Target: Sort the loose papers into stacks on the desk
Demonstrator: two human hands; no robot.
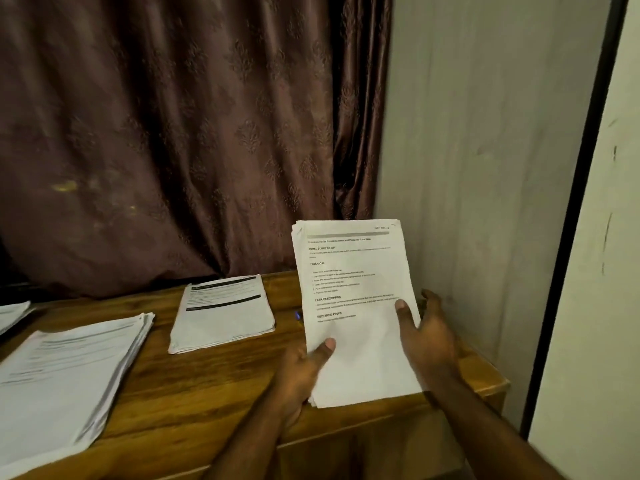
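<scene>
A thick sheaf of printed white papers (353, 292) is held up, tilted toward me, over the right end of the wooden desk (207, 382). My left hand (301, 372) grips its lower left edge, thumb on the front page. My right hand (424, 334) holds the right edge, thumb on the page and fingers behind it. Two stacks lie flat on the desk: a large one (65, 382) at the near left and a smaller one with black header bars (221, 313) in the middle.
A brown patterned curtain (180, 133) hangs behind the desk. A pale wall (485, 168) and a dark door frame (571, 237) close off the right side. More paper (12, 313) shows at the far left edge. A small blue object (298, 315) lies beside the held sheaf.
</scene>
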